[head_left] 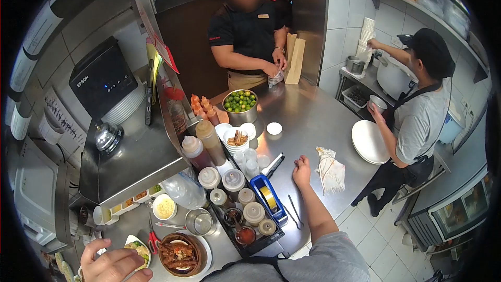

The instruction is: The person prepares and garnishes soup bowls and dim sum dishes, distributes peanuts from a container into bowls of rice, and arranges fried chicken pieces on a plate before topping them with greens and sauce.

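My left hand is at the lower left, fingers bent and apart, with nothing visible in it. Just beside and partly behind it sits a small white dish of greenish food. To its right, a round brown bowl with saucy brown food rests on a white plate. My right hand is over the steel counter, fingers loosely bent and partly apart, holding nothing I can see. It lies between a blue tape dispenser and a crumpled white cloth.
Sauce bottles crowd a black tray. Red-handled scissors lie near a metal cup. A pot of green citrus stands farther back. One person handles a plastic bag across the counter; another holds a cup by white plates.
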The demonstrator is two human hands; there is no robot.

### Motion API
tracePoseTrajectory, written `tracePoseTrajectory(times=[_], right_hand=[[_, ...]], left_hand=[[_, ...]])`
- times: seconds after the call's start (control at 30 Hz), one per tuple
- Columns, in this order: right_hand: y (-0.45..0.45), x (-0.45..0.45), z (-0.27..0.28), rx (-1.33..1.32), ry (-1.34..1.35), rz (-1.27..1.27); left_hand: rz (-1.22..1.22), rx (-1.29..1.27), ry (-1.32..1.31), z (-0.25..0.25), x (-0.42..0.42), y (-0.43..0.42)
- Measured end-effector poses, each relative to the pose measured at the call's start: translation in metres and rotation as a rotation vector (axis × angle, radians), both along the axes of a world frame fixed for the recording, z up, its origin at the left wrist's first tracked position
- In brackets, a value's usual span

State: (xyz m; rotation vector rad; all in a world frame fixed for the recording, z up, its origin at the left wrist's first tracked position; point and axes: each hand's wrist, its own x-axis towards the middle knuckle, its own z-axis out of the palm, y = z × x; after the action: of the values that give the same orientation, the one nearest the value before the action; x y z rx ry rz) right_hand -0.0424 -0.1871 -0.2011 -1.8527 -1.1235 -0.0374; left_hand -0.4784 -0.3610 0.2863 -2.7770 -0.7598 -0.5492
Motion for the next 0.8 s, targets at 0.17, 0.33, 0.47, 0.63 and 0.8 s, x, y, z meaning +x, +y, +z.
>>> tracePoseTrajectory(times=[0.17,0.33,0.47,0.63,0.8], right_hand=[[0.0,-0.001,-0.002,0.001,0.014,0.004],[-0.002,-0.001,-0.002,0.023,-0.011,0.007],[0.0,-0.002,-0.002,0.046,-0.018,0.006],[-0.001,-0.002,-0.003,0.041,-0.012,0.007],[-0.002,-0.002,-0.001,0.032,-0.029,0.014]], left_hand=[[-0.078,-0.002,0.018,-0.002,-0.008,0.01],[-0.044,-0.003,-0.043,-0.002,-0.001,0.013],[-0.065,0.068,0.006,-0.019,-0.012,0.023],[0.008,0.071,-0.015,-0.02,-0.011,0.024],[-0.037,0.11,-0.034,-0.025,-0.014,0.024]])
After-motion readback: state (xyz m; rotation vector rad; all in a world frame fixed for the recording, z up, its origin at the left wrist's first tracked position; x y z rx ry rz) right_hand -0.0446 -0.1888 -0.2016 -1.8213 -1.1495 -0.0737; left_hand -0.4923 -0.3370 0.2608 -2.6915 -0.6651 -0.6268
